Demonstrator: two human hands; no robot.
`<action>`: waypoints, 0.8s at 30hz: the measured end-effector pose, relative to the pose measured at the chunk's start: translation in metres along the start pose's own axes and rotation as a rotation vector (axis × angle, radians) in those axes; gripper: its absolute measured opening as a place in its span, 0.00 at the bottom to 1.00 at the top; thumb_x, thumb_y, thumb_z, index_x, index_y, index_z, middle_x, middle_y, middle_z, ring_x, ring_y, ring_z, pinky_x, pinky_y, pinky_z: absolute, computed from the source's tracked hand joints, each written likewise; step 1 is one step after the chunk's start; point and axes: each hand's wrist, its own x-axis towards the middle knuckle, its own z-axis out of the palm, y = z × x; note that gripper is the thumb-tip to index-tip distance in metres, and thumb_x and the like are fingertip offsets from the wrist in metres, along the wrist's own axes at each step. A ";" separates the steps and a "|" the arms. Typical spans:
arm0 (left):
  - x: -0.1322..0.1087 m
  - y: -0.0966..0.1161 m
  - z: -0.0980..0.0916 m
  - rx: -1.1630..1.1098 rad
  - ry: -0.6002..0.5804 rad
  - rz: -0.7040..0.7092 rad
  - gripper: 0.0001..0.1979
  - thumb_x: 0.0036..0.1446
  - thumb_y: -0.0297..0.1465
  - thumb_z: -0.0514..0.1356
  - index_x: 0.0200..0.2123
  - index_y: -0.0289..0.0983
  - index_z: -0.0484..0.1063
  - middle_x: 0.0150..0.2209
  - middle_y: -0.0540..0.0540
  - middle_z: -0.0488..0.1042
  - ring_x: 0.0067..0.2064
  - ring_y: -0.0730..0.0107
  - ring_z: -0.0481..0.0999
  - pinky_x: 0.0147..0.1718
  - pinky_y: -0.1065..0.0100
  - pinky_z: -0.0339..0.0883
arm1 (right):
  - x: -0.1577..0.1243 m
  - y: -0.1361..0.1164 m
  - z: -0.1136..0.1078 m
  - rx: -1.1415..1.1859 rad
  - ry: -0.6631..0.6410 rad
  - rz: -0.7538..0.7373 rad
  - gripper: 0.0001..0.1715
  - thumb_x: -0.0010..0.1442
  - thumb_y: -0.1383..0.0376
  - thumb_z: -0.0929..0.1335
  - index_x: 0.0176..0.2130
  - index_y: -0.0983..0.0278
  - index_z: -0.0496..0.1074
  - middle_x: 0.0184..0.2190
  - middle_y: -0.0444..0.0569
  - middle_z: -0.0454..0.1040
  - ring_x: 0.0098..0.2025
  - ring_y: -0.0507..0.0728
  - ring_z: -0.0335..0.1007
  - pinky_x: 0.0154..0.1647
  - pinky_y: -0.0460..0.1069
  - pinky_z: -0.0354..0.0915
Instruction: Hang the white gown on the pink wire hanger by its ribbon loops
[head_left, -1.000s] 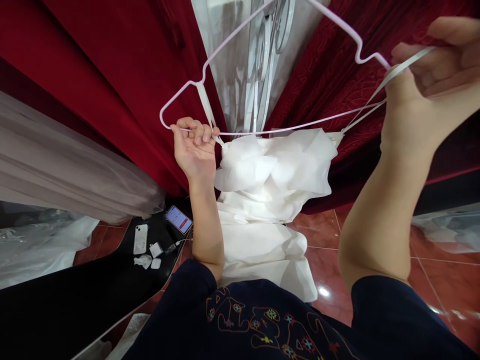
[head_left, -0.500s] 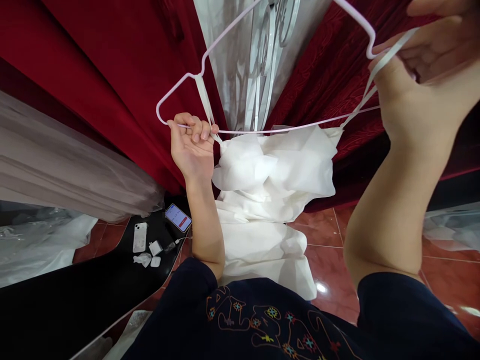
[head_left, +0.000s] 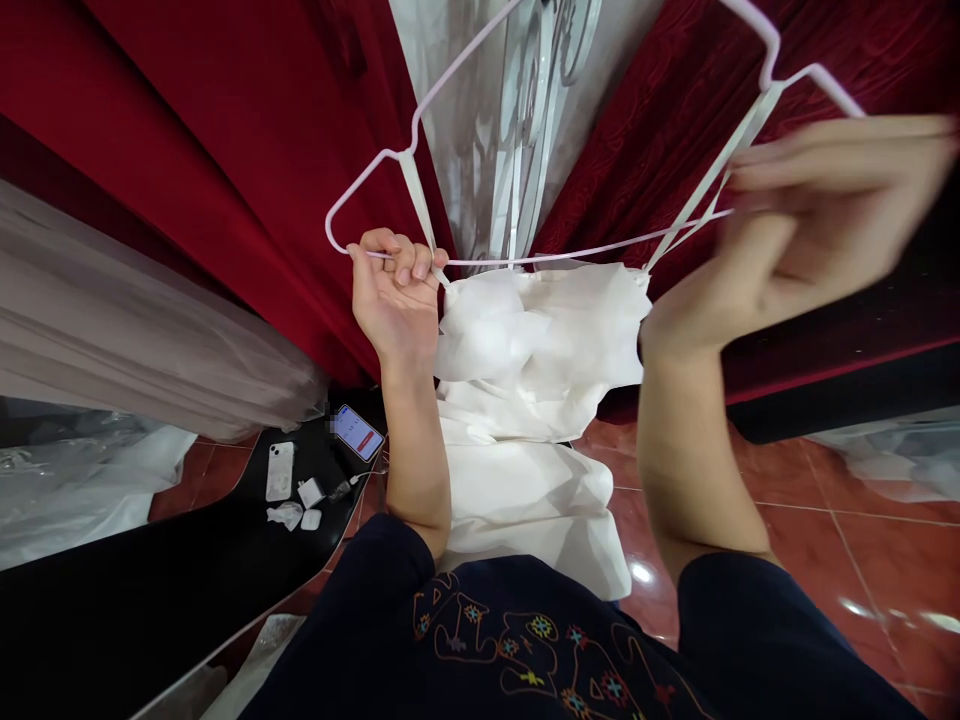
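A pale pink clothes hanger (head_left: 615,247) hangs in front of me, with a white dress (head_left: 532,390) under it. My left hand (head_left: 401,285) is closed around the hanger's lower bar near its left corner, beside the left strap (head_left: 417,200). That strap loops into the hanger's left notch. On the other side, the right strap (head_left: 712,175) sits in the right notch and runs down to the bodice. My right hand (head_left: 810,230) is next to this strap, below the hanger's right shoulder. Motion blurs its fingers, so its grip is unclear.
Red curtains (head_left: 300,130) and a sheer white curtain (head_left: 480,130) stand behind the hanger. At lower left, a black bench (head_left: 172,580) holds a lit phone (head_left: 358,433), a white phone (head_left: 280,472), a charger (head_left: 310,492) and small white items. The floor (head_left: 795,500) is red tile.
The right strap, earlier looped over my right hand, now rests in the hanger's right notch. My right hand has moved left and down. My left hand keeps its hold, shifted slightly right.
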 end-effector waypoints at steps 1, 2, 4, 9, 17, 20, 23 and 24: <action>-0.001 0.000 0.001 0.028 0.010 0.004 0.19 0.70 0.40 0.44 0.29 0.38 0.61 0.23 0.53 0.49 0.24 0.74 0.61 0.36 0.67 0.71 | -0.010 -0.007 0.006 -0.019 -0.149 0.067 0.13 0.63 0.62 0.61 0.37 0.62 0.74 0.33 0.46 0.71 0.42 0.51 0.67 0.43 0.53 0.61; -0.002 -0.001 0.001 0.059 0.024 0.011 0.19 0.70 0.41 0.44 0.29 0.39 0.61 0.23 0.53 0.49 0.25 0.74 0.62 0.37 0.67 0.71 | -0.021 -0.012 0.012 -0.035 -0.278 0.113 0.12 0.62 0.62 0.63 0.38 0.62 0.74 0.36 0.46 0.73 0.43 0.52 0.68 0.45 0.54 0.62; -0.006 0.000 0.003 0.111 0.044 0.025 0.20 0.69 0.45 0.44 0.30 0.39 0.61 0.24 0.52 0.50 0.26 0.73 0.64 0.39 0.67 0.71 | -0.040 -0.016 0.018 -0.119 -0.538 0.202 0.11 0.62 0.61 0.63 0.37 0.60 0.74 0.34 0.44 0.74 0.38 0.51 0.68 0.49 0.56 0.60; -0.025 -0.001 0.006 0.131 0.003 0.019 0.21 0.67 0.50 0.44 0.33 0.40 0.63 0.31 0.49 0.64 0.38 0.71 0.72 0.51 0.65 0.69 | -0.061 -0.009 0.015 -0.257 -0.598 0.257 0.14 0.64 0.58 0.61 0.35 0.58 0.73 0.28 0.41 0.71 0.32 0.49 0.62 0.51 0.56 0.54; -0.055 -0.011 0.010 0.405 -0.059 0.072 0.11 0.65 0.35 0.54 0.47 0.40 0.70 0.46 0.43 0.76 0.50 0.65 0.75 0.49 0.67 0.66 | -0.059 -0.017 0.019 -0.171 -0.568 0.319 0.14 0.65 0.57 0.61 0.37 0.58 0.73 0.33 0.39 0.74 0.33 0.47 0.62 0.51 0.53 0.53; -0.055 -0.005 0.008 0.576 -0.073 0.105 0.08 0.65 0.33 0.56 0.44 0.40 0.73 0.41 0.45 0.79 0.48 0.64 0.76 0.48 0.66 0.67 | -0.062 -0.015 0.020 -0.169 -0.555 0.306 0.12 0.64 0.58 0.62 0.37 0.58 0.73 0.33 0.39 0.74 0.33 0.47 0.63 0.50 0.53 0.53; -0.053 0.003 0.003 0.689 -0.091 0.113 0.08 0.65 0.32 0.56 0.39 0.39 0.76 0.39 0.45 0.78 0.45 0.65 0.75 0.47 0.66 0.67 | -0.061 -0.010 0.019 -0.182 -0.567 0.305 0.12 0.64 0.59 0.62 0.37 0.58 0.73 0.33 0.40 0.74 0.34 0.48 0.63 0.50 0.54 0.53; -0.052 0.005 0.002 0.700 -0.101 0.106 0.08 0.65 0.32 0.57 0.38 0.39 0.77 0.38 0.45 0.77 0.43 0.66 0.75 0.44 0.67 0.67 | -0.060 -0.008 0.018 -0.194 -0.575 0.306 0.12 0.64 0.58 0.62 0.37 0.58 0.73 0.33 0.40 0.74 0.34 0.48 0.63 0.50 0.54 0.54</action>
